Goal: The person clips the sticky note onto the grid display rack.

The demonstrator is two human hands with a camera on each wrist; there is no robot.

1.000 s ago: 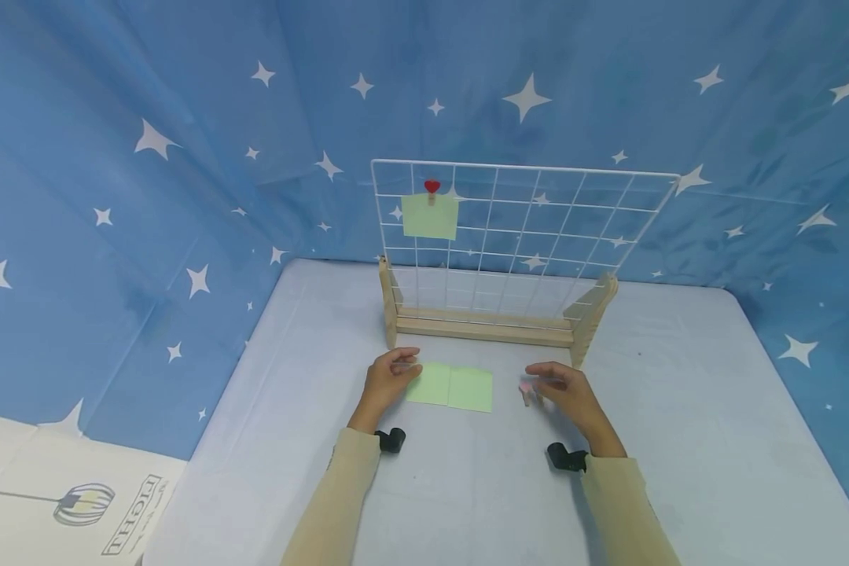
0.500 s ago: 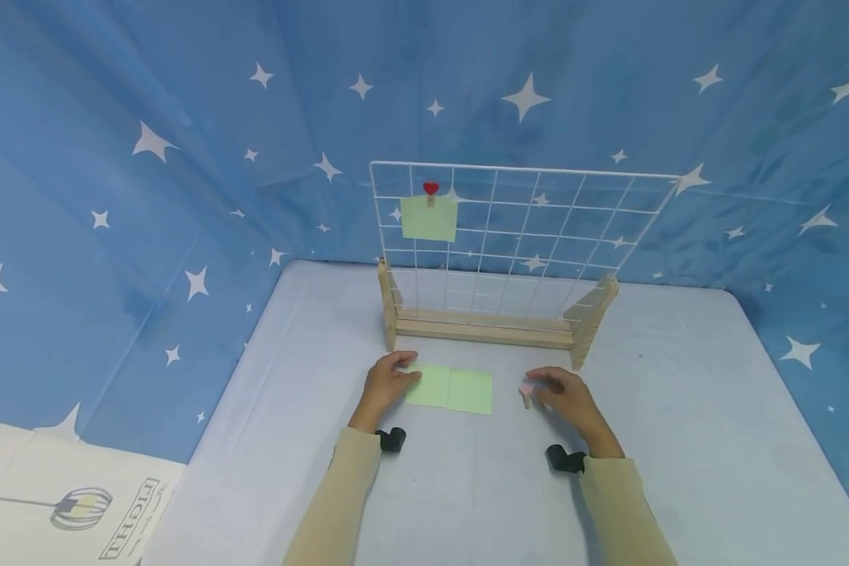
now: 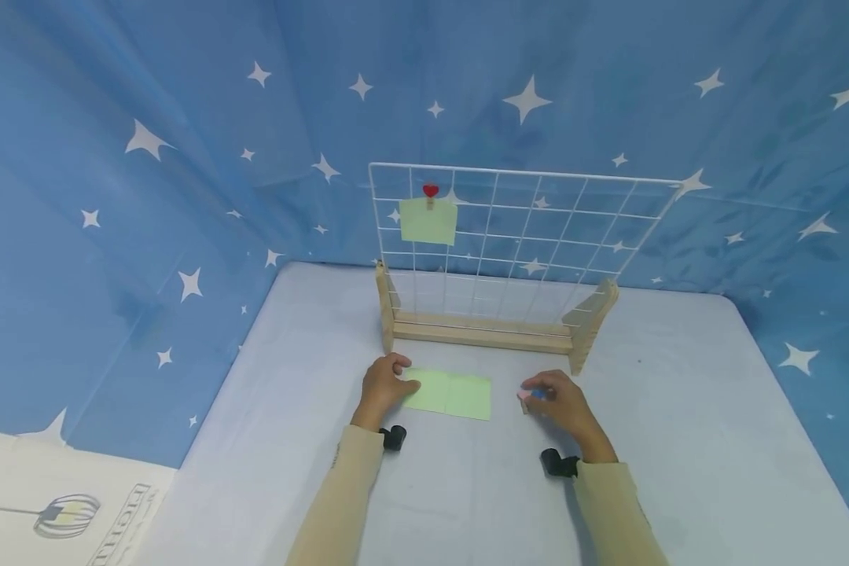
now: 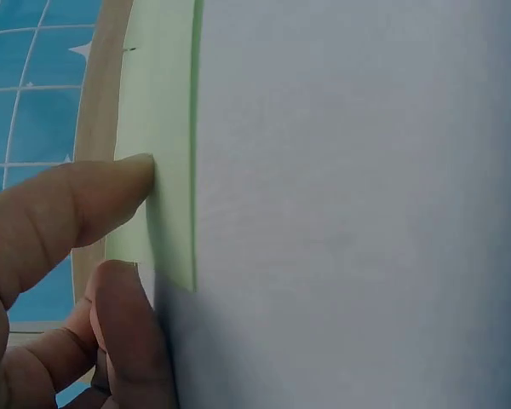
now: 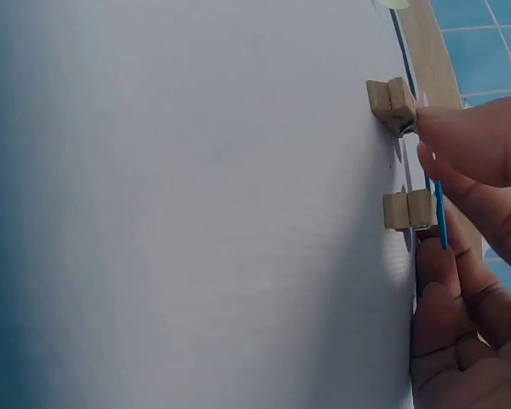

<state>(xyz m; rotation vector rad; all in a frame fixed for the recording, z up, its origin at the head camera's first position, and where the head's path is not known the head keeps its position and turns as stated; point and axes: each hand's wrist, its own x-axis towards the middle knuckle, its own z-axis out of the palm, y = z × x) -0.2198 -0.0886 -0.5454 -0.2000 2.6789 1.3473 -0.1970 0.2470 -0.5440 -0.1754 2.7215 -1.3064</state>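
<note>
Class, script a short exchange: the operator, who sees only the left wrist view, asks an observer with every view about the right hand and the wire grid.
Operator: I see the left hand at the green paper. What is near the right hand?
Observer: A pink-topped clip and a blue-topped clip.
Operator: I catch only part of the wire grid. Anything hung there?
Observer: Yes, a green note, held by a red-heart clip.

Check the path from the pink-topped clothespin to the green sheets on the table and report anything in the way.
Nothing visible stands in the way: the head view shows only white tablecloth between the pink-topped clothespin and the green sheets. The blue-topped clothespin is on the opposite side, near the right hand.
</note>
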